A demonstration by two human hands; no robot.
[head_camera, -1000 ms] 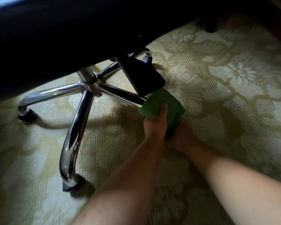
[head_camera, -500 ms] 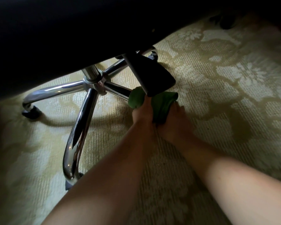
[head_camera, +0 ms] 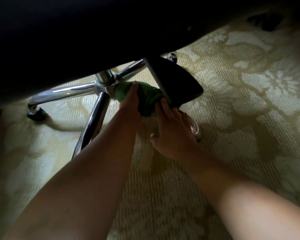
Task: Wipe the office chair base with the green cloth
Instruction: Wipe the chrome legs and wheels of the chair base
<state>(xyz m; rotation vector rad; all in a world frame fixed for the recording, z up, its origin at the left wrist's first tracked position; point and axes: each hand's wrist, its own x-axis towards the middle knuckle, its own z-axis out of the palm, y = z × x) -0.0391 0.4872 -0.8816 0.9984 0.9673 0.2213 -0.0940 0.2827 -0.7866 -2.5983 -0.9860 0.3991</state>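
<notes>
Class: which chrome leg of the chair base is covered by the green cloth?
The leg running from the hub toward the right hand: the green cloth wraps it. The other legs show bare chrome.

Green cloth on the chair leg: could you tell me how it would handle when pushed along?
Probably floppy: the green cloth bunches around the chrome leg under the left hand. Likely light; it should slide easily on smooth metal.

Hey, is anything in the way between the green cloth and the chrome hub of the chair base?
Nothing visible: the green cloth, held by the left hand, sits against the hub. A black lever paddle only overhangs the cloth's right end.
</notes>
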